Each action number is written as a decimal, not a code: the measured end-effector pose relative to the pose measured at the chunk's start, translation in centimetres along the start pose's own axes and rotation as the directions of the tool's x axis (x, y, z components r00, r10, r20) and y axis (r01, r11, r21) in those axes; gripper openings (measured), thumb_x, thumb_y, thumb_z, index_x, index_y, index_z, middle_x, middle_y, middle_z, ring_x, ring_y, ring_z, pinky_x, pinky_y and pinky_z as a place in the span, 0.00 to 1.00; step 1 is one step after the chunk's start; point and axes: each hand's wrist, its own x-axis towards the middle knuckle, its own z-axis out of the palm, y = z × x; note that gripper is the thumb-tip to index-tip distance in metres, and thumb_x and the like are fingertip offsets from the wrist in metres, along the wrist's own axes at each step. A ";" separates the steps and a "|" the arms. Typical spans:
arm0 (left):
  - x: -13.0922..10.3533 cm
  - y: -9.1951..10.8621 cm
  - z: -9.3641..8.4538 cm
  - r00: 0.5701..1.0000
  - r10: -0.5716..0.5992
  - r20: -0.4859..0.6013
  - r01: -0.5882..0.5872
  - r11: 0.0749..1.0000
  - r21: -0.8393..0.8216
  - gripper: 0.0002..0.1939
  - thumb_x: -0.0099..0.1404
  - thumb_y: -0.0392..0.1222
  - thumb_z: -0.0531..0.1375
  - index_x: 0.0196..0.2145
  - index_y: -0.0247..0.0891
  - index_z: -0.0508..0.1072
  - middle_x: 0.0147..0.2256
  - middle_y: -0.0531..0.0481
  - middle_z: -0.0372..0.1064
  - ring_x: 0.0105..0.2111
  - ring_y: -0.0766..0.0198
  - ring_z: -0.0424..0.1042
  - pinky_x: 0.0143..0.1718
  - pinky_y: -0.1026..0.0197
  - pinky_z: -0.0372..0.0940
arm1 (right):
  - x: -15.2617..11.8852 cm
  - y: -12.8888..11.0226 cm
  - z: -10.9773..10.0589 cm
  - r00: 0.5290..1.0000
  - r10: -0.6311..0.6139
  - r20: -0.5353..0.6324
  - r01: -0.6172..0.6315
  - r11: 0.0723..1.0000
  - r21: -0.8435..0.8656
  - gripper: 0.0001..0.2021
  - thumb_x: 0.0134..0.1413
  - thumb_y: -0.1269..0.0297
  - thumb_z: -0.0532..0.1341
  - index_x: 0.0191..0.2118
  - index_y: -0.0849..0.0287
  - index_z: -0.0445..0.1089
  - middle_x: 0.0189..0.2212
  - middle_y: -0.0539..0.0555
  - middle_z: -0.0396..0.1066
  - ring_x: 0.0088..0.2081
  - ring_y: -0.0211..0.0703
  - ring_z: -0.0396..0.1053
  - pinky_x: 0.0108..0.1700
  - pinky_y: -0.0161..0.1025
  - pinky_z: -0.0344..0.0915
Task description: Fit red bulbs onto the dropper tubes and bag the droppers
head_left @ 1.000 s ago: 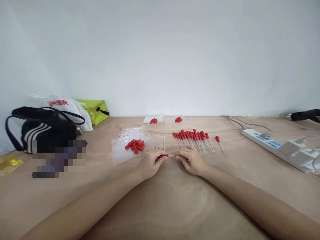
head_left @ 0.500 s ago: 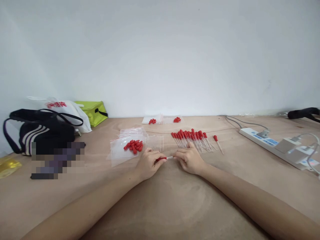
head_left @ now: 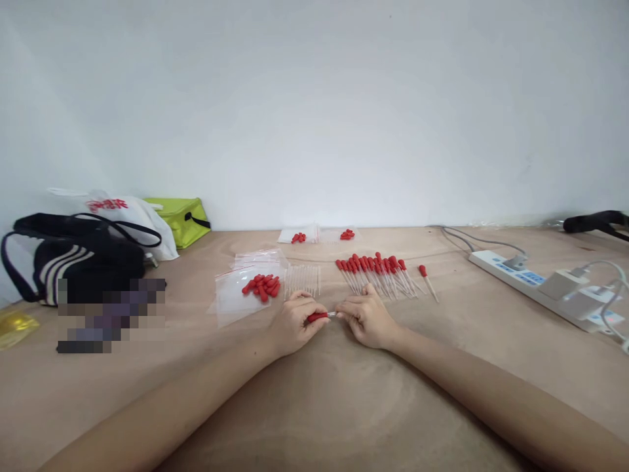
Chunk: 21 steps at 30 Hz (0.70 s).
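Observation:
My left hand [head_left: 296, 326] is closed around a red rubber bulb [head_left: 317, 316], with its open end facing right. A clear glass tube [head_left: 333, 314] meets that end, pinched by my right hand [head_left: 367, 320], which hides most of it. Just beyond my left hand lies a row of bare glass tubes [head_left: 302, 278]. To their left, loose red bulbs [head_left: 262, 286] sit on clear zip bags [head_left: 228, 298]. Beyond my right hand is a bunch of red-topped droppers [head_left: 378, 269], and a single dropper [head_left: 429, 282] lies apart at the right.
At the back, small bags [head_left: 324, 233] hold more red bulbs. A white power strip [head_left: 521, 282] with plugs and cables lies right. On the left are a black bag [head_left: 83, 262], a white plastic bag [head_left: 142, 223] and a lime-green bag [head_left: 179, 219]. A wall [head_left: 314, 118] rises behind.
My right hand has shifted slightly left and down, closer to my left hand. Less of the glass tube shows between them, and more of the red bulb is visible.

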 end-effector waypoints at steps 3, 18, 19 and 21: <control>0.0 0.0 0.1 1.000 -0.009 0.022 0.009 1.000 -0.003 0.08 0.60 0.40 0.52 0.27 0.37 0.68 0.25 0.53 0.70 0.24 0.68 0.66 0.43 0.56 0.57 | 0.1 -0.3 0.3 1.000 0.016 0.015 -0.016 1.000 0.002 0.10 0.54 0.70 0.50 0.30 0.58 0.68 0.24 0.49 0.70 0.26 0.34 0.61 0.33 0.37 0.40; -0.1 -1.6 -0.5 0.979 -0.204 0.004 0.204 0.977 -0.061 0.14 0.56 0.44 0.59 0.41 0.40 0.68 0.36 0.50 0.70 0.36 0.62 0.67 0.42 0.58 0.60 | 1.3 -0.4 -1.6 0.989 0.078 0.128 -0.054 0.981 -0.184 0.10 0.54 0.66 0.51 0.28 0.58 0.69 0.27 0.53 0.70 0.34 0.41 0.62 0.36 0.40 0.44; -0.2 -1.7 -0.5 0.970 -0.243 -0.031 0.241 0.969 -0.051 0.20 0.55 0.44 0.60 0.46 0.40 0.64 0.39 0.48 0.68 0.37 0.62 0.66 0.41 0.58 0.60 | 1.4 -0.1 -1.6 0.980 0.171 0.104 -0.149 0.971 -0.186 0.10 0.53 0.66 0.51 0.29 0.58 0.69 0.28 0.53 0.70 0.34 0.41 0.63 0.36 0.40 0.44; -0.4 -1.7 -0.5 0.957 -0.284 -0.056 0.283 0.959 -0.023 0.26 0.54 0.44 0.60 0.50 0.39 0.59 0.41 0.47 0.64 0.37 0.61 0.65 0.40 0.58 0.61 | 2.0 0.9 -1.5 0.924 0.383 0.027 -0.371 0.909 -0.187 0.09 0.53 0.67 0.51 0.33 0.58 0.68 0.30 0.54 0.71 0.34 0.42 0.65 0.37 0.40 0.46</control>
